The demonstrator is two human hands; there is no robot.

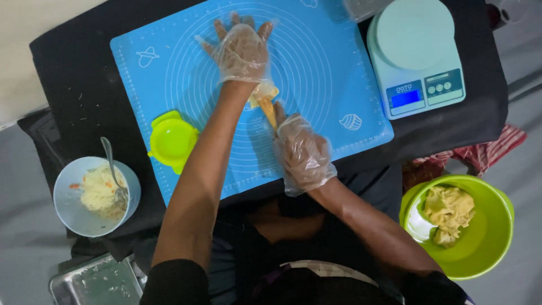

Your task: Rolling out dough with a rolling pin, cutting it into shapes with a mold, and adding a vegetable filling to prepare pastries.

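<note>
Dough, a small pale yellow piece, lies near the middle of a blue silicone baking mat printed with white circles. Seen from the camera on the person's head, looking straight down, both arms reach forward over the mat, and both hands wear loose, clear plastic gloves.

The left hand rests flat on the mat with its fingers spread wide and released, gripping nothing. The heel of that palm presses on the far edge of the dough.

The right hand is nearer the person's body. Its fingers are clenched around a short wooden rolling pin, whose free end points away from the person and touches the dough just below the left wrist.

The mat lies on a low surface covered with black cloth. At the mat's left edge sits a small lime green plastic mould, round, with a hinge tab. Further left, off the mat, a pale blue bowl holds a pale, shredded filling and a metal spoon that leans on the rim. A metal tray shows in the bottom left corner.

At the top right, a pale kitchen scale with a round platform and a lit blue display overlaps the mat's corner. At the lower right, a large lime green bowl holds more of the yellow dough, well apart from the hands. A red and white checked cloth lies beside it.
</note>
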